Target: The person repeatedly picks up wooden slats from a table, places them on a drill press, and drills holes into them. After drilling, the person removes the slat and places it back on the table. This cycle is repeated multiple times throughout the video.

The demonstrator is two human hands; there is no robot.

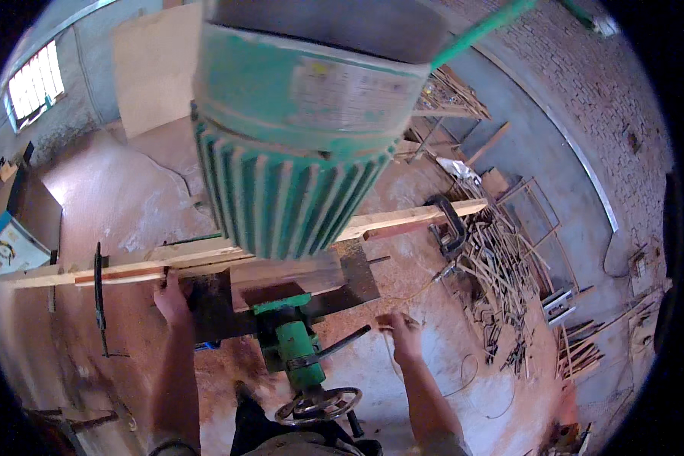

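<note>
A green drilling or mortising machine fills the middle, its ribbed motor (296, 159) nearest the camera. Beneath it, a wooden board (289, 275) lies on the dark metal table (209, 308), against a long pale beam (391, 219). My left hand (173, 304) is closed at the table's left end, by the tip of a reddish wood strip (121, 277); its fingertips are partly hidden. My right hand (404, 338) hovers just right of the black lever (344, 342), apart from it, fingers loosely bent with nothing visible in them. A handwheel (318, 406) sits close to my body.
Clamps grip the beam at the left (99, 296) and right (452, 228). A heap of thin wood offcuts (498, 273) covers the floor at right. A control cabinet (19, 228) stands at far left. Thin cable (471, 372) loops across the dusty floor.
</note>
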